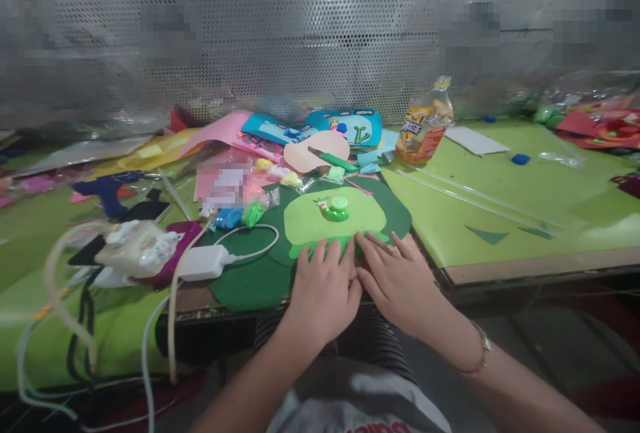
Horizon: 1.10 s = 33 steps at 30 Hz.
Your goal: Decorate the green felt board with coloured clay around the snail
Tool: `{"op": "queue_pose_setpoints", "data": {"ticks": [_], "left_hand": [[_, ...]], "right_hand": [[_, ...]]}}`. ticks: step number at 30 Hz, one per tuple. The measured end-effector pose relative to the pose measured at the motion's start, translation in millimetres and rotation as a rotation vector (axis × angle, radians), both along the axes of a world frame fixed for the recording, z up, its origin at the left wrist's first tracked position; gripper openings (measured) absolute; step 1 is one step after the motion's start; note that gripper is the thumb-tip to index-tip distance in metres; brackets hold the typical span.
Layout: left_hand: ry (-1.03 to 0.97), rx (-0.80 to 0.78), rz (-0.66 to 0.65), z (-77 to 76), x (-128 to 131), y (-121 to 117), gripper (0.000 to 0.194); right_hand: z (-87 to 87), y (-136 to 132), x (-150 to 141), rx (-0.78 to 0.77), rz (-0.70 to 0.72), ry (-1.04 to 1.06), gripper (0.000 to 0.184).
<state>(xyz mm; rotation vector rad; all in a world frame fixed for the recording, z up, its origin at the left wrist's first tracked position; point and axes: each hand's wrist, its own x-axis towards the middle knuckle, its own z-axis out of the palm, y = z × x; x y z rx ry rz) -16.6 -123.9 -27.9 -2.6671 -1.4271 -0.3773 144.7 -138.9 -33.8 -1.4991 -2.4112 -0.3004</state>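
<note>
Snail, small and green with a pale spiral shell, sits on a rounded light green sheet, just beyond the left hand and ahead of its fingertips. From the right hand it lies forward and to the left; neither hand touches it. A bright green strip runs along the near edge of the light sheet, and the fingertips of the left hand rest on it. This hand is laid out palm down, its fingers extended and slightly apart, gripping nothing that shows. The right hand lies the same way, opened out with fingers slanting inward to the strip's right part; whether anything is beneath its palm I cannot tell. The two thumbs are close together, and a bracelet circles the right wrist.

Under the light sheet spreads a dark green sheet. Past the snail, a green-handled knife lies partly across a peach oval piece. A bottle stands tilted farther off to the right, while a white adapter lies left of the left hand, near the dark sheet's edge.
</note>
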Motion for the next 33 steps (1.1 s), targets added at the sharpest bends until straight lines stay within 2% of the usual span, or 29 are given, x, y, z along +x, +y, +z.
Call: {"op": "queue_pose_setpoints", "data": {"ticks": [3,6,14,21,26,29,33], "left_hand": [[-0.004,0.038,-0.019,-7.4,-1,2,0.047],[0.013,-0.009,-0.062,-11.9,-4,5,0.051],[0.028,-0.079,-0.050,-9.4,-2,6,0.054],[-0.001,-0.070,-0.036,-8.9,-2,3,0.054],[0.015,-0.076,-0.027,-11.0,-1,2,0.053],[0.006,-0.100,-0.044,-8.2,-3,4,0.054],[-0.035,-0.076,-0.036,3.4,-15,1,0.060]], "right_hand": [[-1.7,1,4,-0.032,-0.007,0.010,0.047],[-1.1,2,10,-0.062,0.005,-0.005,0.046],[2.9,2,16,-0.065,-0.008,-0.045,0.042],[-1.4,3,20,-0.057,-0.076,-0.068,0.042],[-3.7,3,21,-0.042,-0.075,-0.085,0.043],[-5.3,4,25,-0.028,-0.069,-0.096,0.043],[-11.2,8,35,0.004,0.031,-0.146,0.040]]}}
